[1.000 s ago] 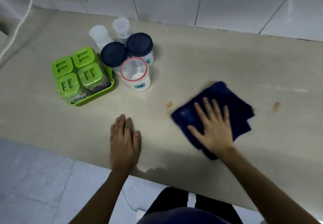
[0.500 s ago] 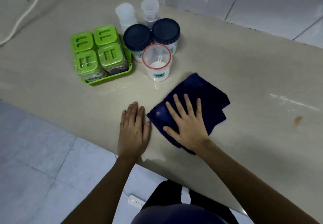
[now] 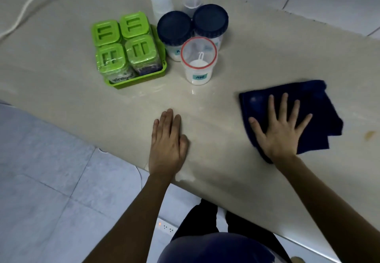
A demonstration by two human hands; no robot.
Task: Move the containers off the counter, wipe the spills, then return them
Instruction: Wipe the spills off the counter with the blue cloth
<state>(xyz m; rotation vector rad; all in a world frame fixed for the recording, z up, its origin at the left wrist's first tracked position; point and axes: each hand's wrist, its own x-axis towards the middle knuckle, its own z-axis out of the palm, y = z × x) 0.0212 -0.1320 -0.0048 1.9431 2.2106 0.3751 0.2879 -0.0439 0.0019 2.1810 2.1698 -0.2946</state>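
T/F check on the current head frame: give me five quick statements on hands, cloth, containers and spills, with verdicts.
1. The right hand lies flat on the blue cloth. True.
2. The left hand grips the MSG jar. False: it rests palm down on the bare counter, apart from the jar.
3. A brown stain shows on the counter just right of the cloth. True.
4. The green tray holds two green-lidded containers. False: it holds four.
5. Both dark-lidded jars stand in front of the MSG jar. False: they stand behind it, nearer the wall.
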